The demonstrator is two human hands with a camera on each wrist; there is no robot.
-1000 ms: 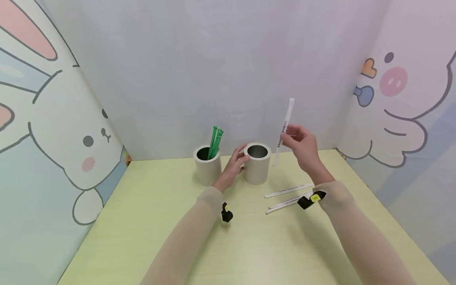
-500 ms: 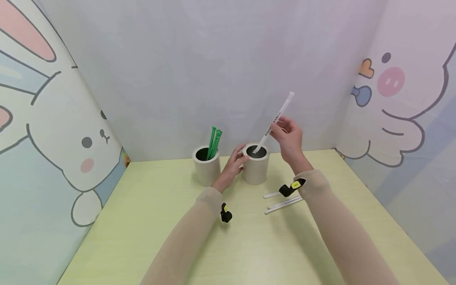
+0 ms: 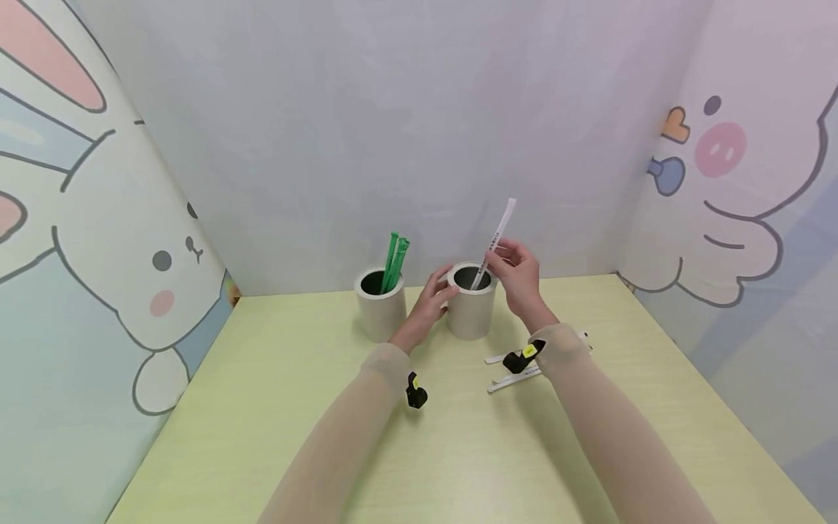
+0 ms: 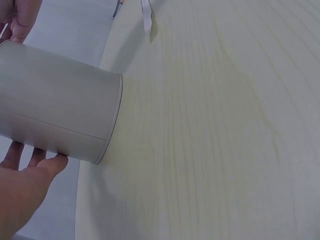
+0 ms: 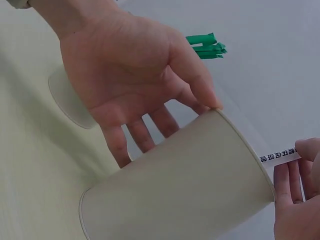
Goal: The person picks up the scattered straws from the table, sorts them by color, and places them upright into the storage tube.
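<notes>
My left hand (image 3: 428,306) steadies a pale round cup (image 3: 471,318) from its left side. In the right wrist view its thumb presses the rim and the fingers spread along the wall. My right hand (image 3: 521,282) pinches a white paper-wrapped straw (image 3: 504,222) with dark print, between thumb and fingers. The straw leans right, its lower end down inside the cup's mouth. Right-hand fingers (image 5: 283,182) lie close beside the rim in the right wrist view. Whatever lies at the cup's bottom is hidden.
A matching cup (image 3: 381,320) on the left holds several green wrapped straws (image 3: 395,266). More white wrapped straws (image 3: 513,380) lie on the table (image 3: 445,451), partly under the right wrist. A grey wall (image 3: 419,131) rises behind the cups.
The right hand has moved left and then down, bringing the white straw from beside the cup into its mouth. The left hand stays at the cup.
</notes>
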